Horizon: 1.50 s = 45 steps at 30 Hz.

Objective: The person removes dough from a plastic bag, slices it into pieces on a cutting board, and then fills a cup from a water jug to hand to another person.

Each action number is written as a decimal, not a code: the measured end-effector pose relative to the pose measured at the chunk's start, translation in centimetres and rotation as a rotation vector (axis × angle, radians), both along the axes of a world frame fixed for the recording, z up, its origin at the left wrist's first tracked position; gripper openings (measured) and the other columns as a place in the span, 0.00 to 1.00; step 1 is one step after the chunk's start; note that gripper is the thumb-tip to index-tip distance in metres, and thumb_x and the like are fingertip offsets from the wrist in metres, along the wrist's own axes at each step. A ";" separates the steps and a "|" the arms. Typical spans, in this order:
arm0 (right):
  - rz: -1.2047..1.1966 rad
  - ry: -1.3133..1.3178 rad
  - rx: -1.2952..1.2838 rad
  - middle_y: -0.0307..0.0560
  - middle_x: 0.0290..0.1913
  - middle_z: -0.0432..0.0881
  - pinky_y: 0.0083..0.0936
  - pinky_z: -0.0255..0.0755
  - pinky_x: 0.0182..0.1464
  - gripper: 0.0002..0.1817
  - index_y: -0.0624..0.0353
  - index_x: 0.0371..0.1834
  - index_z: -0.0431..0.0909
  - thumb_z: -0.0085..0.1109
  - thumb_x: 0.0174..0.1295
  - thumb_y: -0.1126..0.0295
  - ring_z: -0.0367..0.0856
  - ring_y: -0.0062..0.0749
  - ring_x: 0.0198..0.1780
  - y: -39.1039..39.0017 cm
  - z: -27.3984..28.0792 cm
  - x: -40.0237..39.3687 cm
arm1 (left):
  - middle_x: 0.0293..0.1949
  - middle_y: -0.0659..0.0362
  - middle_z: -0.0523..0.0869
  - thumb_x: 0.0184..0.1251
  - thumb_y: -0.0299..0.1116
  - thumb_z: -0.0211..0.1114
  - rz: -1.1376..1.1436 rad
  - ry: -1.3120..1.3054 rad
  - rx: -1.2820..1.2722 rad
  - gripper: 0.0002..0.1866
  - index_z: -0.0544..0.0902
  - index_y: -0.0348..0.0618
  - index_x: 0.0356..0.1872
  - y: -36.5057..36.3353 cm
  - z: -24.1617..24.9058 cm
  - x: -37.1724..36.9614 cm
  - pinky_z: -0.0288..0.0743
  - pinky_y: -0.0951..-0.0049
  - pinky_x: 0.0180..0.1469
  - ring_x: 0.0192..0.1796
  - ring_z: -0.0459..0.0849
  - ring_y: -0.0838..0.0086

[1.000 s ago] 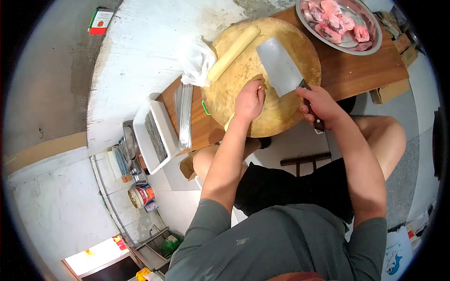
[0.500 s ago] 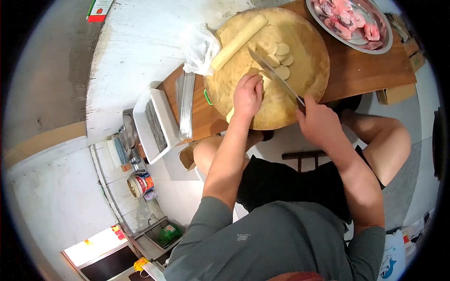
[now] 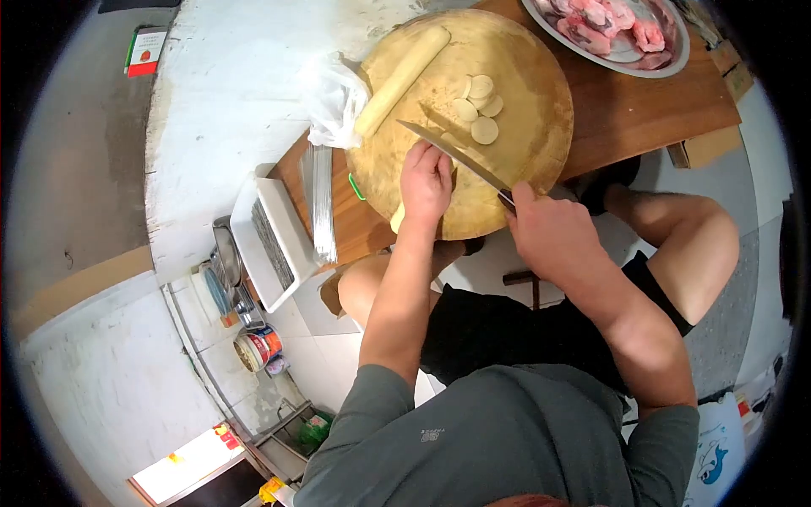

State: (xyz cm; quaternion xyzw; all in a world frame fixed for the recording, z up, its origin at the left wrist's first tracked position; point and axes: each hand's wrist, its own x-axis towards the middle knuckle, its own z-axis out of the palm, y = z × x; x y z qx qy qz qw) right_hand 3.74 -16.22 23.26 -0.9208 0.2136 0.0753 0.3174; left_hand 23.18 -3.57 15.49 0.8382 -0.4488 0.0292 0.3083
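My left hand [image 3: 426,180] is closed on a pale yellow roll, most of it hidden beneath the hand. One end of this held roll [image 3: 397,218] shows beside my wrist. My right hand [image 3: 549,228] grips the dark handle of a long knife [image 3: 460,157]. The blade slants across the round wooden chopping board [image 3: 532,127], close to my left fingertips. Whether the edge touches the roll cannot be made out. Several round pale slices [image 3: 484,129] lie beyond the blade. A second, whole roll [image 3: 404,80] rests along the board's far left side.
A metal bowl of raw meat pieces [image 3: 625,61] stands at the back right of the wooden table [image 3: 650,110]. Left of the board are a crumpled plastic bag [image 3: 334,101], a bundle of metal skewers [image 3: 318,203] and a white bin [image 3: 279,296] holding more skewers.
The knife has come left and nearer to my left hand, its blade now lying flatter across the view. My left hand keeps its grip on the roll. The whole view has shifted slightly.
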 end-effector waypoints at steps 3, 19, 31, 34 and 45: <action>0.014 -0.010 0.003 0.55 0.26 0.84 0.44 0.78 0.32 0.10 0.60 0.40 0.70 0.54 0.65 0.64 0.86 0.52 0.29 -0.1 0.2 -0.1 | 0.42 0.49 0.83 0.61 0.21 0.64 0.010 0.038 0.001 0.06 0.84 0.35 0.38 0.1 -0.3 0.1 0.77 0.62 0.47 0.44 0.81 0.53; 0.023 -0.007 0.028 0.56 0.23 0.83 0.46 0.77 0.31 0.12 0.61 0.40 0.70 0.55 0.67 0.62 0.85 0.54 0.27 -0.5 0.6 0.3 | 0.44 0.48 0.83 0.62 0.23 0.62 0.004 0.003 0.026 0.06 0.83 0.35 0.38 0.3 -0.2 0.1 0.77 0.60 0.49 0.46 0.81 0.51; 0.031 0.107 0.093 0.59 0.29 0.85 0.45 0.79 0.36 0.09 0.63 0.42 0.70 0.49 0.66 0.69 0.86 0.54 0.33 -0.8 0.9 1.3 | 0.46 0.49 0.85 0.61 0.23 0.64 0.014 -0.010 0.049 0.06 0.85 0.37 0.38 0.3 -0.7 0.3 0.78 0.60 0.51 0.47 0.82 0.52; 0.054 0.149 0.097 0.59 0.31 0.86 0.44 0.81 0.37 0.08 0.63 0.43 0.71 0.50 0.64 0.71 0.88 0.52 0.36 -1.1 1.3 1.6 | 0.45 0.49 0.85 0.61 0.23 0.64 0.000 -0.022 0.013 0.06 0.84 0.37 0.38 0.0 -0.4 0.2 0.78 0.60 0.51 0.47 0.82 0.52; 0.049 0.210 -0.025 0.60 0.30 0.85 0.48 0.79 0.37 0.09 0.63 0.43 0.69 0.49 0.66 0.69 0.87 0.56 0.35 -0.4 0.3 2.8 | 0.43 0.51 0.85 0.60 0.22 0.62 -0.018 0.020 -0.053 0.07 0.84 0.37 0.39 -0.4 -0.2 0.5 0.77 0.60 0.49 0.45 0.82 0.52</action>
